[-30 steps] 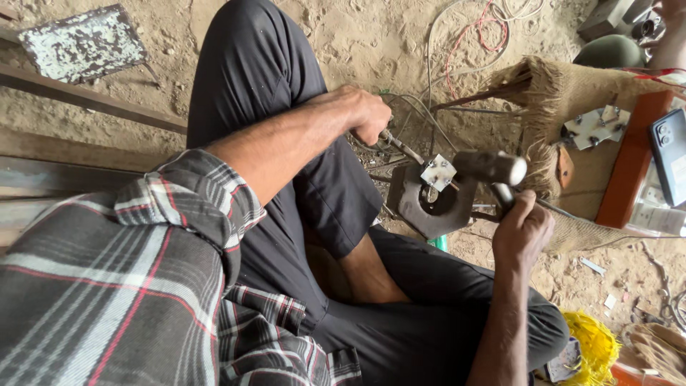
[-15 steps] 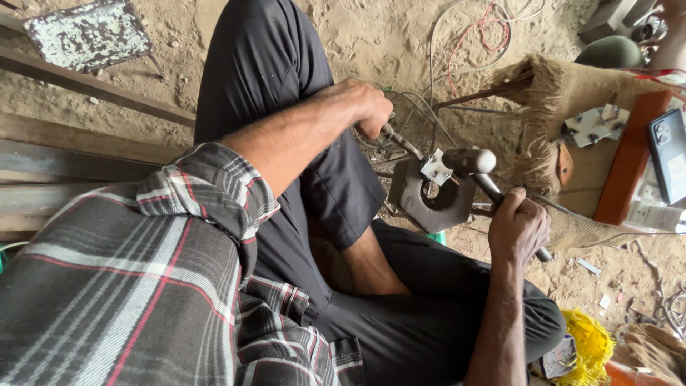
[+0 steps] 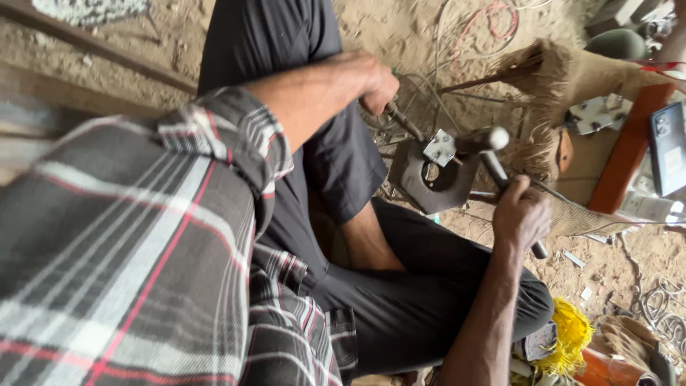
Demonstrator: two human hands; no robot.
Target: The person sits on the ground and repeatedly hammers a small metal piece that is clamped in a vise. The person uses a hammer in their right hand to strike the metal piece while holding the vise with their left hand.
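Head view, person seated on sandy ground, right hand (image 3: pixel 520 213) closed around hammer (image 3: pixel 493 154) handle, hammer head touching small metal piece (image 3: pixel 439 148) on dark plate with round hole (image 3: pixel 429 179), left hand (image 3: pixel 371 80) gripping rod-like tool (image 3: pixel 404 121) angled toward the piece, phone (image 3: pixel 668 146) at right

The hammer (image 3: pixel 484 146) in the right hand (image 3: pixel 520 214) now sits lower, its head brought down against the small metal piece (image 3: pixel 439 148), compared with its raised position earlier.

My left hand (image 3: pixel 368 80) holds a punch (image 3: pixel 404 120) left of the plate (image 3: pixel 431 176); my right hand (image 3: pixel 522 214) grips the hammer (image 3: pixel 493 154) right of it.
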